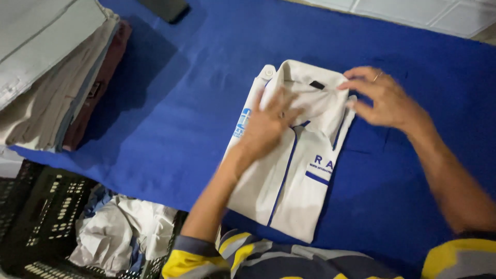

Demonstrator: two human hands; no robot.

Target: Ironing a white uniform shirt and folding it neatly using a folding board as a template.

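A folded white shirt with blue piping and blue print lies on the blue surface, its collar end pointing away from the person and its bottom edge close to the near edge. The left hand rests flat on the upper chest of the shirt, fingers spread and open, pressing the fabric rather than gripping it. The right hand sits at the collar's right corner, fingers loosely curved; its fingertips touch the collar edge, though motion blur makes it hard to say whether they pinch the cloth or only rest on it. A ring shows on one finger of that hand.

At the far left of the surface stands a stack of folded garments in grey, beige and dark red, well apart from the shirt. A dark flat object lies at the top edge, partly cut off. Below the surface on the left is a black plastic crate holding crumpled light cloth. The person's striped yellow and grey sleeves fill the bottom edge, and the left forearm crosses over the shirt's lower left part.
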